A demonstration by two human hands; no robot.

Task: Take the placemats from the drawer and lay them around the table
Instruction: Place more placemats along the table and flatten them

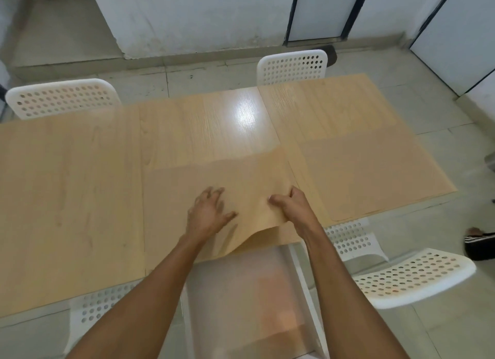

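1. Nearest us, an open white drawer [249,299] sticks out from under the near edge of the table [67,198]; its inside is blurred, so we cannot tell what lies in it.
2. Just above the drawer, a thin tan placemat [214,181] with a faint wood grain lies on the table's near middle. Its near edge is buckled up off the table into a soft ripple and overhangs the edge a little.
3. Our left hand [207,214] rests flat on this mat, fingers spread. Our right hand [290,204] pinches the mat's near right part, fingers curled around the raised fold.
4. The mat's long side looks to run left to right, along the table's near edge, though the sheet is bent.
5. To the right, a second mat [375,176] of the same tan lies flat on the table's right end.
6. White chairs with holed backs stand around, one far left [63,98].
7. We read no writing or label anywhere.
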